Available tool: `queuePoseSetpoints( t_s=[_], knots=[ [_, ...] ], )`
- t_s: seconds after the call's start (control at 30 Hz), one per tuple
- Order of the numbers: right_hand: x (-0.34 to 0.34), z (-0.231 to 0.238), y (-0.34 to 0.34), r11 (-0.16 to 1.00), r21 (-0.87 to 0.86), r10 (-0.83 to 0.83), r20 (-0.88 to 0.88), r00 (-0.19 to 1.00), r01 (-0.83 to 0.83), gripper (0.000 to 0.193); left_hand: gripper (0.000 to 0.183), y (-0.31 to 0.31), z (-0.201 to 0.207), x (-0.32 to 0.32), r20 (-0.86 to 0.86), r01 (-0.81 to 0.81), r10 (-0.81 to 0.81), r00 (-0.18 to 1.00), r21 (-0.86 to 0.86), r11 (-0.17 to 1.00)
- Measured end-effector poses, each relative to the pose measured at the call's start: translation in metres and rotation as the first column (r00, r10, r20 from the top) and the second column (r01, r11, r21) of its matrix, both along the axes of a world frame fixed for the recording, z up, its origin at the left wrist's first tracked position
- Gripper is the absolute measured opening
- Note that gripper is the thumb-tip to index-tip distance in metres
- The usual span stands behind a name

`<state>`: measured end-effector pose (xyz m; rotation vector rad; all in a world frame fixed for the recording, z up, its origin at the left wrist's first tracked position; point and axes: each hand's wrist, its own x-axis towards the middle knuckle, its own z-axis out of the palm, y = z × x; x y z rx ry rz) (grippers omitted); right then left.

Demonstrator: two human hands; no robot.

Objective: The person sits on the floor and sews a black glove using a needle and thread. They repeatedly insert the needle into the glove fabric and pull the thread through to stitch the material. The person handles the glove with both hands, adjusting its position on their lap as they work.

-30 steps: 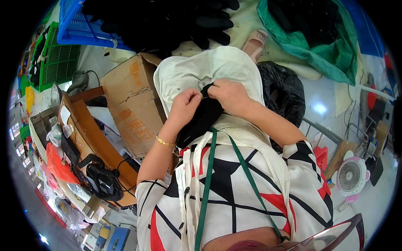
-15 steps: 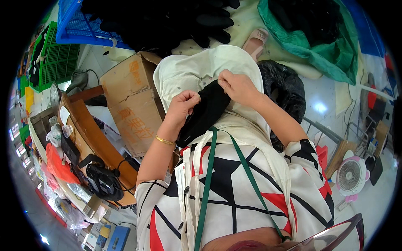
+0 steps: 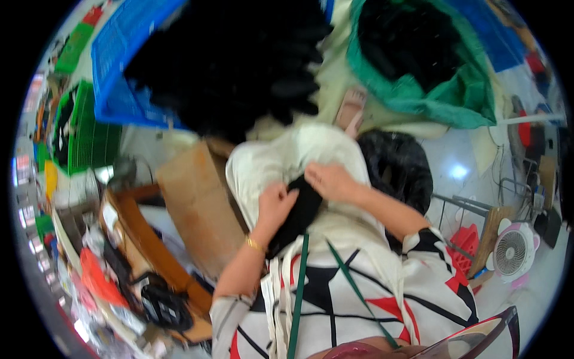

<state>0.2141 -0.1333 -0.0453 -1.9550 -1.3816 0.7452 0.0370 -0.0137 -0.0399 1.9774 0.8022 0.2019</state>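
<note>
A soft black cloth piece [image 3: 304, 210] lies across my lap on the pale apron [image 3: 329, 143]; its exact kind I cannot make out. My left hand [image 3: 276, 206] pinches its left edge between thumb and fingers. At the upper right end, my right hand [image 3: 329, 181] grips the same cloth with bent fingers. The cloth's lower end reaches down toward my waist, partly behind my left wrist. Some motion blur softens the fingers.
Ahead, a blue crate [image 3: 110, 96] holds a heap of black pieces [image 3: 233, 66]. A green sack [image 3: 418, 99] of similar pieces stands at far right, with a black plastic bag [image 3: 397, 167] nearer. A cardboard box [image 3: 200, 203] stands left; a fan [image 3: 514, 252] is at right.
The view has tilted, showing more of the crate and its black heap. My hands have come slightly closer together, both still on the black cloth piece.
</note>
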Motion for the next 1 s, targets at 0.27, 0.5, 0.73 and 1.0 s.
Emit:
queuePoseSetpoints(
  t_s=[0.27, 0.5, 0.73, 1.0],
  knots=[
    [0.006, 0.056, -0.010, 0.984, 0.172, 0.050, -0.457, 0.888, 0.033, 0.011, 0.036, -0.001, -0.015, 0.004, 0.012, -0.161, 0.174, 0.985, -0.313, 0.936],
    [-0.005, 0.124, -0.024, 0.921, 0.341, 0.370, -0.614, 0.697, -0.189, 0.008, 0.032, 0.006, -0.025, -0.001, 0.052, -0.035, 0.052, 0.997, -0.283, 0.959],
    [-0.023, 0.123, -0.026, 0.921, 0.239, 0.365, -0.807, 0.464, -0.307, 0.014, 0.033, -0.002, 0.048, 0.014, -0.181, 0.117, -0.119, 0.976, -0.022, 0.993],
    [-0.016, 0.061, -0.011, 0.945, 0.298, 0.221, -0.287, 0.932, -0.132, 0.010, 0.015, 0.009, 0.033, -0.010, -0.195, -0.246, 0.153, 0.969, -0.829, 0.502]
  ],
)
